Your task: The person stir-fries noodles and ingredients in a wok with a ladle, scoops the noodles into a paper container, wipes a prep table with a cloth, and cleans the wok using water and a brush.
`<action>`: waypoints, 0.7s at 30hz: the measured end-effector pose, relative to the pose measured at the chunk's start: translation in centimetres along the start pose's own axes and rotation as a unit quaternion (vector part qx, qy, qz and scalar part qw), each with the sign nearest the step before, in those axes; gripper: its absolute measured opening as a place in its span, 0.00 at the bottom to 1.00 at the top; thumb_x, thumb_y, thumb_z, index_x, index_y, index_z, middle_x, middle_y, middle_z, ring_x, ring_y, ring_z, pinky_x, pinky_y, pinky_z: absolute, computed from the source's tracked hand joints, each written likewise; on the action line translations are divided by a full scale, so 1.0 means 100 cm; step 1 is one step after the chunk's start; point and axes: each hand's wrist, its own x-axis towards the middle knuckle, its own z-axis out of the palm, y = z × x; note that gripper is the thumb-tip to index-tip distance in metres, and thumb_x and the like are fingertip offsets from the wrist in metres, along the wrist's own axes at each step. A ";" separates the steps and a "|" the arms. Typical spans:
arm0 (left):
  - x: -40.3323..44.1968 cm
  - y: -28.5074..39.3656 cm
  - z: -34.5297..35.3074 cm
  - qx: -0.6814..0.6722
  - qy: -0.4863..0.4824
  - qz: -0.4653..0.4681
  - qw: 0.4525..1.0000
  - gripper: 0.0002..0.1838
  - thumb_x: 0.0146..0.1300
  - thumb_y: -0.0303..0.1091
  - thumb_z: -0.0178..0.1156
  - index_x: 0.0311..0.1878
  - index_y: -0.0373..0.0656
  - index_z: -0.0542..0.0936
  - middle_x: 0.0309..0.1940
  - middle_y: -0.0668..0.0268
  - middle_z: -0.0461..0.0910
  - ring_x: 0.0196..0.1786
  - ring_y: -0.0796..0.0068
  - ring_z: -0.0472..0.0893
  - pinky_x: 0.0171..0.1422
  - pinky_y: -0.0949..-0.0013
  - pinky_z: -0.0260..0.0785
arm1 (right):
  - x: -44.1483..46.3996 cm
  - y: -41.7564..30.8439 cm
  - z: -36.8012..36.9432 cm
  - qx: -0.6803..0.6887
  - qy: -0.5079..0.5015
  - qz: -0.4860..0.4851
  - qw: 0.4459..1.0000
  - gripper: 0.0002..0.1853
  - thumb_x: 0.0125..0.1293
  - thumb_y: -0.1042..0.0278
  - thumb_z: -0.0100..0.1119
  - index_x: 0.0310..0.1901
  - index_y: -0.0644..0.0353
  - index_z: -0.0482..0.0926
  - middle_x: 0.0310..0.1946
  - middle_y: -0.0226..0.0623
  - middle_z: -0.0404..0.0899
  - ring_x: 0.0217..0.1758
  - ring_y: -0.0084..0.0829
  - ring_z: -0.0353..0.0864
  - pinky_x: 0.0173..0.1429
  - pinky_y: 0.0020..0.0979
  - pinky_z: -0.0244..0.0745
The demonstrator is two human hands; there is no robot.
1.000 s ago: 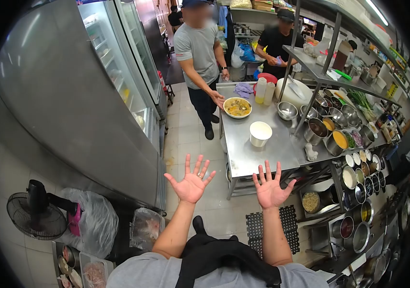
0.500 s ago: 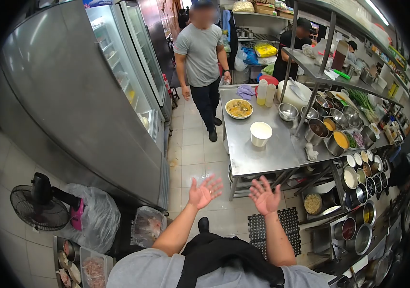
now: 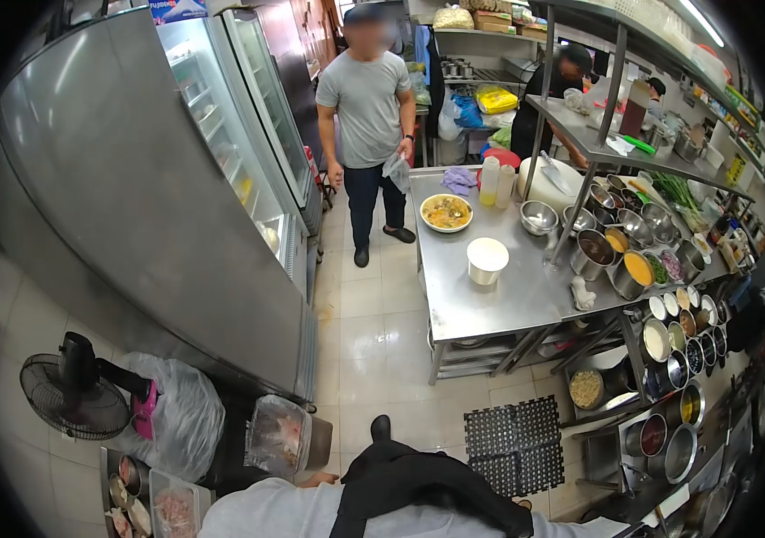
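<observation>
Only a small part of my left hand [image 3: 319,480] shows low in the frame, beside my grey sleeve and just below a brown bin with a plastic-lined top [image 3: 279,433]. Its fingers cannot be made out. My right hand is out of the frame. Ahead, a white tub [image 3: 487,260] stands on the steel table [image 3: 463,305], with a bowl of yellow-orange food [image 3: 446,212] behind it. Two squeeze bottles [image 3: 489,181] and a purple cloth [image 3: 458,180] lie farther back.
A person in a grey shirt [image 3: 366,108] stands left of the table, holding a clear bag. Another person in black [image 3: 535,108] leans behind the shelf. Fridges line the left, a fan [image 3: 75,394] is lower left, and a black mat [image 3: 514,446] lies on the floor.
Both my raised, open hands have dropped; only part of the left still shows. The person in grey has drawn their hand back from the bowl and now holds a clear bag.
</observation>
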 end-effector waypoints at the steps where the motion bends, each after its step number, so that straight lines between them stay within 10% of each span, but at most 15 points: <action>1: -0.007 0.005 0.000 -0.014 0.023 0.001 1.000 0.31 0.65 0.57 0.62 0.59 0.40 0.80 0.54 0.63 0.84 0.54 0.68 0.82 0.57 0.65 0.72 | 0.000 0.002 0.000 0.013 0.003 0.003 1.000 0.19 0.70 0.51 0.51 0.48 0.60 0.73 0.38 0.44 0.78 0.32 0.38 0.78 0.31 0.41 0.71; 4: 0.040 0.018 -0.012 -0.182 0.078 -0.273 0.941 0.19 0.65 0.48 0.65 0.34 0.39 0.82 0.22 0.59 0.79 0.23 0.67 0.77 0.28 0.61 0.70 | 0.013 -0.012 -0.001 0.055 0.013 -0.013 0.998 0.16 0.69 0.55 0.51 0.43 0.61 0.74 0.33 0.44 0.78 0.26 0.38 0.78 0.25 0.40 0.70; 6: 0.081 0.033 -0.038 -0.145 0.158 -0.201 0.956 0.19 0.65 0.46 0.65 0.25 0.42 0.78 0.16 0.64 0.72 0.14 0.71 0.68 0.21 0.65 0.63 | 0.026 -0.036 -0.001 0.085 0.023 -0.040 0.995 0.14 0.69 0.58 0.51 0.40 0.62 0.75 0.30 0.45 0.78 0.22 0.38 0.77 0.21 0.40 0.69; 14: 0.106 0.214 -0.105 -0.248 0.223 0.011 0.943 0.23 0.66 0.51 0.61 0.52 0.40 0.81 0.37 0.65 0.82 0.34 0.75 0.82 0.31 0.69 0.74 | 0.026 -0.184 0.032 0.137 0.022 -0.255 0.957 0.14 0.71 0.57 0.56 0.45 0.62 0.76 0.30 0.39 0.80 0.26 0.31 0.81 0.26 0.33 0.77; 21: 0.107 0.139 -0.062 -0.198 0.180 -0.077 0.960 0.23 0.64 0.54 0.63 0.37 0.39 0.80 0.27 0.63 0.80 0.26 0.70 0.79 0.27 0.65 0.73 | 0.041 -0.130 0.042 0.069 0.020 -0.158 0.985 0.14 0.71 0.56 0.57 0.41 0.59 0.79 0.31 0.37 0.82 0.28 0.29 0.81 0.29 0.33 0.77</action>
